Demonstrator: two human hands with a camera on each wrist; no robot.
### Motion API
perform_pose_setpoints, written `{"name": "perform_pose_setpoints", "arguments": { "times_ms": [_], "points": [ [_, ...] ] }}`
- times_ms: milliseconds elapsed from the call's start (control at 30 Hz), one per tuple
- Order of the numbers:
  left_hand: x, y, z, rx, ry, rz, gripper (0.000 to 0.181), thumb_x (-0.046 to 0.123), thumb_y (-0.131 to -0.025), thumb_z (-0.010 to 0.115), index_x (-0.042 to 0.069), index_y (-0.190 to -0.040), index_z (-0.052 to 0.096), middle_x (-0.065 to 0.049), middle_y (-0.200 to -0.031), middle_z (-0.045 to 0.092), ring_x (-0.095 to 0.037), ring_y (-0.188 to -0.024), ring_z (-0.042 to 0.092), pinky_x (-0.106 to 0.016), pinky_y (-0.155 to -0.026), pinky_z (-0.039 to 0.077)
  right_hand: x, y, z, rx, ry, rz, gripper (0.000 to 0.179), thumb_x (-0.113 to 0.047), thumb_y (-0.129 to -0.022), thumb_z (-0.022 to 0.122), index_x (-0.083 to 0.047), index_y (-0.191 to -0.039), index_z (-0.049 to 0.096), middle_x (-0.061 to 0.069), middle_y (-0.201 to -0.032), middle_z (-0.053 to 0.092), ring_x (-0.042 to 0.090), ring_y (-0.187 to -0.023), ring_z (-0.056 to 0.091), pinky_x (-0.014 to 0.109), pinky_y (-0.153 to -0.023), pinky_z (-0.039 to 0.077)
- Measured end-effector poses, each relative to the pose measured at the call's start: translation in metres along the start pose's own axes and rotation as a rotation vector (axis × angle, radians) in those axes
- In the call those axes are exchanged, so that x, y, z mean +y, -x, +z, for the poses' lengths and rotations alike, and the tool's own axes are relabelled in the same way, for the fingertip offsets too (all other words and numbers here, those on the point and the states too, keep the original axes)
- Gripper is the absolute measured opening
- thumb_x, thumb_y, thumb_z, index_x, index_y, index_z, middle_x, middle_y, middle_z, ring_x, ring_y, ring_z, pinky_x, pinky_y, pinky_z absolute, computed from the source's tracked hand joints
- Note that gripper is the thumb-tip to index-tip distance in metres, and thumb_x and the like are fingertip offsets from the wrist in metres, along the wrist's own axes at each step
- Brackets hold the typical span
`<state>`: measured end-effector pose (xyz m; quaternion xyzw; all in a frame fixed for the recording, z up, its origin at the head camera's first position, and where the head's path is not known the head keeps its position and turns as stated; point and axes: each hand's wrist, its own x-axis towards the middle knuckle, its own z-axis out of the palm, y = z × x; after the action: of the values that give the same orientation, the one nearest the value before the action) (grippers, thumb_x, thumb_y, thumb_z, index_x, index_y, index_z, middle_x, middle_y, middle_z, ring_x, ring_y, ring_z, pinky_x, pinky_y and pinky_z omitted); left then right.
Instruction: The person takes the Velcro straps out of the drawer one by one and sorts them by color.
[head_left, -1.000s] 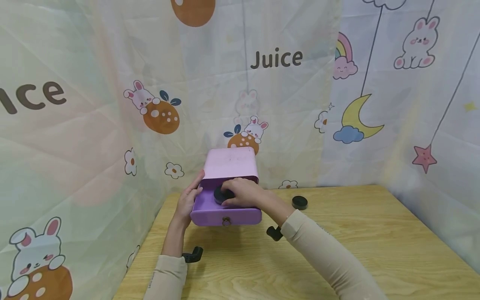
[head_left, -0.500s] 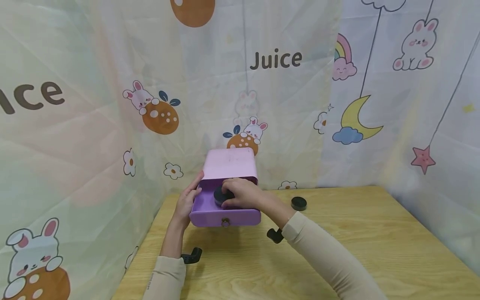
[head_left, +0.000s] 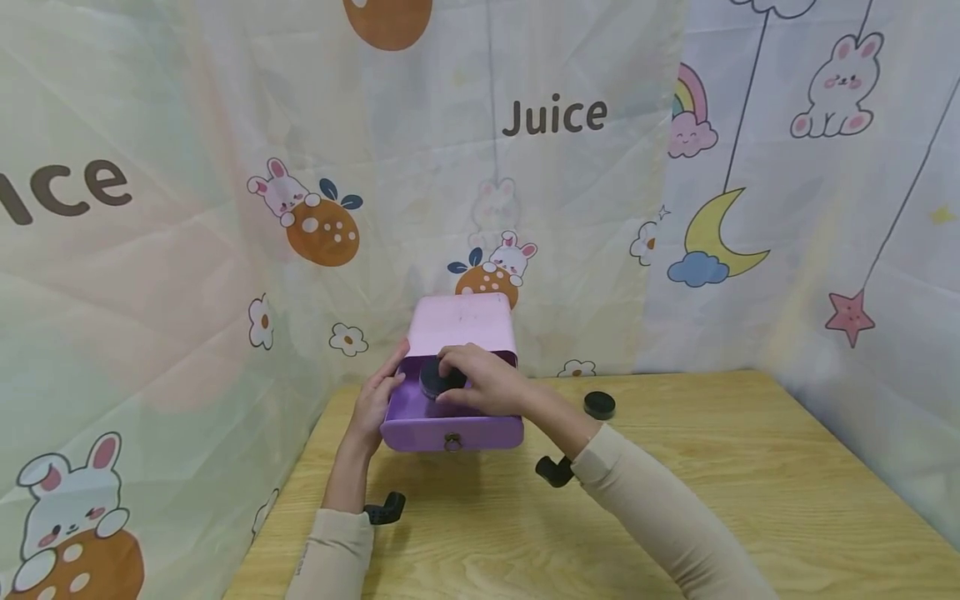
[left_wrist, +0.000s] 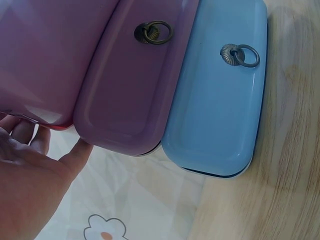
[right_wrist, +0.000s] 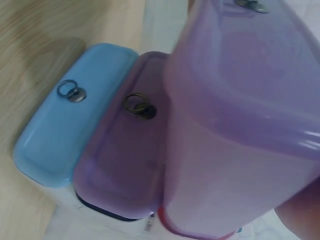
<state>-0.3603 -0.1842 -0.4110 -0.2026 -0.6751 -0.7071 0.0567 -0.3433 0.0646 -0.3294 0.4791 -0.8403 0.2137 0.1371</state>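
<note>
A small chest of drawers with a pink top (head_left: 461,321) stands at the back of the table. Its top purple drawer (head_left: 416,433) is pulled out. Inside that drawer my right hand (head_left: 487,382) holds a flat round black disc (head_left: 431,381) between thumb and fingers; the hand hides part of it. My left hand (head_left: 372,408) rests against the chest's left side, fingers fairly straight along it. In the left wrist view, a lower purple drawer (left_wrist: 130,75) and a blue drawer (left_wrist: 217,100), both closed, sit beneath the open one.
Another round black disc (head_left: 599,405) lies on the wooden table (head_left: 675,483), right of the chest. A printed cloth (head_left: 570,275) hangs close behind and beside the table. Each drawer front carries a ring pull (head_left: 452,442). Black wrist mounts (head_left: 386,509) project from both forearms.
My right hand has shifted the black disc slightly back and to the left within the drawer. The left hand, the chest and the other disc keep their places.
</note>
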Motion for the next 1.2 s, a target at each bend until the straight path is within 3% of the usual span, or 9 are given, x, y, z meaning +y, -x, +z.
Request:
{"name": "perform_pose_setpoints", "arguments": {
  "times_ms": [300,833,1200],
  "points": [
    [-0.001,0.0,0.0,0.003,0.003,-0.002,0.052,0.01,-0.11,0.037,0.019,-0.161,0.039,0.008,-0.172,0.028,-0.012,-0.161,0.014,-0.042,-0.134,0.005,-0.001,0.004,-0.011,0.111,0.027,-0.011,0.033,-0.031,-0.094,0.079,-0.007,-0.108,0.061,0.008,-0.126,0.063,0.025,-0.114,0.055,0.041,-0.1,0.049],
    [0.0,0.0,0.002,0.013,-0.009,0.01,0.052,0.011,-0.11,0.037,0.017,-0.162,0.038,0.007,-0.172,0.028,-0.014,-0.162,0.013,-0.043,-0.134,0.003,0.011,0.015,-0.027,0.201,-0.036,0.093,0.03,-0.024,-0.093,0.08,-0.004,-0.106,0.061,0.016,-0.139,0.056,0.032,-0.128,0.051,0.047,-0.109,0.048],
    [0.0,0.001,0.0,0.009,-0.007,0.006,0.052,0.013,-0.111,0.037,0.021,-0.162,0.038,0.01,-0.172,0.028,-0.011,-0.161,0.013,-0.042,-0.134,0.003,0.028,0.038,-0.03,0.323,-0.131,0.274,0.03,-0.018,-0.094,0.078,-0.001,-0.106,0.056,0.018,-0.139,0.051,0.032,-0.124,0.05,0.043,-0.088,0.056]
  ]
}}
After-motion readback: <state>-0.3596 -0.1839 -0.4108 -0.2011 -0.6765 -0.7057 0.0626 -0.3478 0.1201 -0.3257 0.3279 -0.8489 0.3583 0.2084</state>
